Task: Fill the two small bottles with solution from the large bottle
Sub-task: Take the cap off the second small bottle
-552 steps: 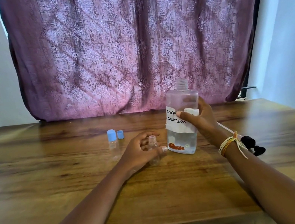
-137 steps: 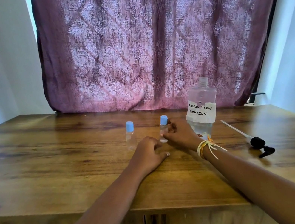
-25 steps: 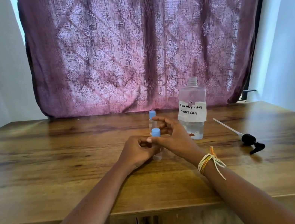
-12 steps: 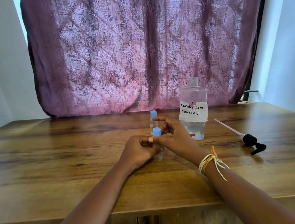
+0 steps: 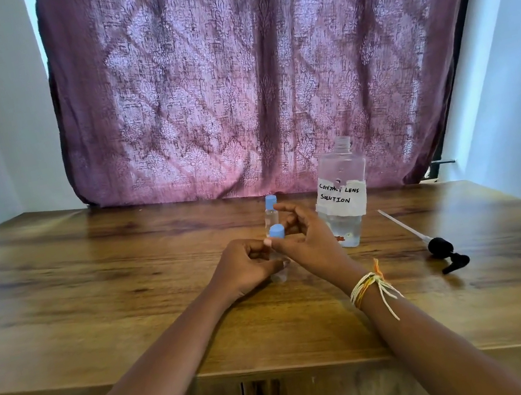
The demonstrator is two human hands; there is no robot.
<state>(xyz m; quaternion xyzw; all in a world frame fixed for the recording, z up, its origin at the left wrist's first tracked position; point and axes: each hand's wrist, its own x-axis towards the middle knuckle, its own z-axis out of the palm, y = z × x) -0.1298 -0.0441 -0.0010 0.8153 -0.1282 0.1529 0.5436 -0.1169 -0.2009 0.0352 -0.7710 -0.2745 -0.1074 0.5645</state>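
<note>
- Curtain (image 5: 265, 74): purple, patterned, hangs behind the counter's far edge and covers most of the background.
- Counter (image 5: 95, 296): wood grain; carries every item below.
- Large bottle (image 5: 341, 190): clear, upright, long axis vertical, neck uncapped and pointing up. Handwritten label reads "CONTACT LENS SOLUTION". A little clear liquid remains at the bottom. It stands right of the hands, just beside the right hand.
- Pump (image 5: 443, 252): black head with a long thin tube, lying flat on the counter right of the large bottle, apart from it; the tube points away toward the far left.
- Left hand (image 5: 244, 270): fingers curled round the body of the near bottle, hiding most of it.
- Right hand (image 5: 309, 244): thumb and forefinger pinch that bottle just under its cap; the other fingers are raised and loosely bent, partly blocking the far bottle. Thread bands sit on the wrist.
- Near bottle (image 5: 281, 273): small, clear, blue cap on, upright, base on the counter, cap pointing up.
- Far bottle (image 5: 271, 212): small, clear, blue cap on, upright, directly behind the near one and left of the large bottle. Fill level of either small bottle cannot be told.
</note>
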